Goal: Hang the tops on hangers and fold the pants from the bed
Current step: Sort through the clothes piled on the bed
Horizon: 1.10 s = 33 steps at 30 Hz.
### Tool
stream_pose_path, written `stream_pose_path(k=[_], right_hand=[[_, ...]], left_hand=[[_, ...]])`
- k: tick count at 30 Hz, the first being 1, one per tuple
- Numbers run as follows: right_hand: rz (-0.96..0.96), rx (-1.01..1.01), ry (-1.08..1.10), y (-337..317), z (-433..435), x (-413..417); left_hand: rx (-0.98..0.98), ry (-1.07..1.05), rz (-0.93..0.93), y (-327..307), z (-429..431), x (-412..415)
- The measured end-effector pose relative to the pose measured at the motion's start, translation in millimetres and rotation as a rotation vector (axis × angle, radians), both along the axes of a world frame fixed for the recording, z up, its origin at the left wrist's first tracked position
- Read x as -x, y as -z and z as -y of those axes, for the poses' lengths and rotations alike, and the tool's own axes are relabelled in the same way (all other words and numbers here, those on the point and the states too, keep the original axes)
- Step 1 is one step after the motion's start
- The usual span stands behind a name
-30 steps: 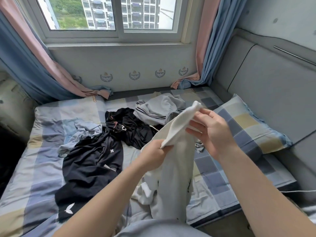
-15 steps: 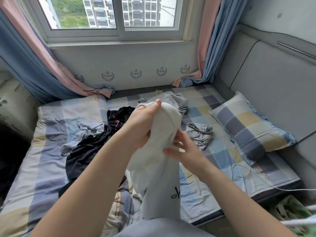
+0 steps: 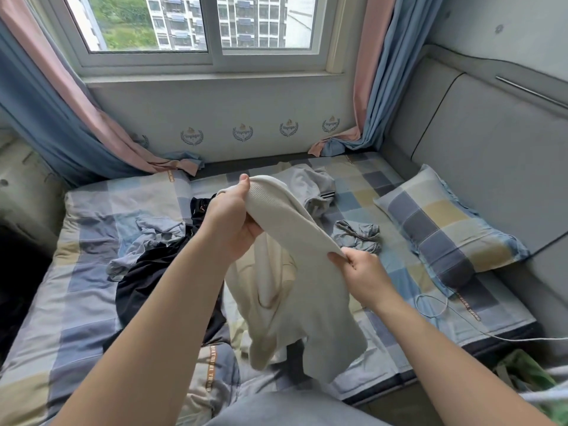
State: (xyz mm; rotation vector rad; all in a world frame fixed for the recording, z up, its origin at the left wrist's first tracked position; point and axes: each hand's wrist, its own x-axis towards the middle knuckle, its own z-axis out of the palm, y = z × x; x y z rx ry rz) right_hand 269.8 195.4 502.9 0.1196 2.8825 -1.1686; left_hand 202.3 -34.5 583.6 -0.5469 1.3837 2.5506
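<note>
Vs 0.5 s ago: the hands are no longer bunched together on the cream garment [image 3: 295, 287]. Left hand [image 3: 230, 219] grips its upper end in a fist, thumb up. Right hand [image 3: 365, 272] has moved down and to the right and pinches the edge, so a band of fabric now runs taut between them. The rest hangs loose over the near edge of the bed [image 3: 76, 302]; contact unclear. Black garment [image 3: 144, 281], grey striped garment [image 3: 310, 186] and pillow [image 3: 445, 229] unchanged on the bed.
</note>
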Motion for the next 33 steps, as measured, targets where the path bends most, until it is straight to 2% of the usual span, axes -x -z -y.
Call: stream_pose_path(k=[2,5,8,12,14,16,18,23,26,33], right_hand=[[-0.053,0.053,-0.020,-15.0,-3.1,3.1],[-0.073,0.371,0.038,-40.3,-2.7,8.8],[-0.100,0.643,0.180,-70.6,-0.8,19.7],[-0.126,0.798,0.218,-96.7,4.8,32.9],[-0.151,0.822,0.206,-99.5,10.0,36.2],[-0.175,0.859,0.195,-100.5,13.6,36.6],[-0.170,0.900,0.168,-100.1,14.1,36.0],[-0.134,0.846,0.190,-82.3,0.7,29.1],[-0.101,0.775,0.189,-66.7,-3.0,16.1],[0.140,0.685,-0.049,-20.5,18.6,-11.7]], left_hand=[[-0.045,0.004,-0.019,5.3,-2.3,2.9],[0.058,0.135,-0.074,18.1,-11.9,0.1],[0.266,0.479,-0.130,36.8,-24.6,-17.5],[0.442,0.886,-0.308,61.8,-47.7,-44.5],[0.576,0.891,-0.398,74.3,-59.1,-48.6],[0.811,0.753,-0.455,83.9,-64.5,-44.9],[0.918,0.603,-0.456,86.7,-62.9,-39.6],[0.587,0.391,-0.423,65.2,-49.6,-26.9],[0.503,0.356,-0.379,46.8,-43.9,-20.6],[0.280,0.292,-0.313,8.0,-50.7,-29.1]])
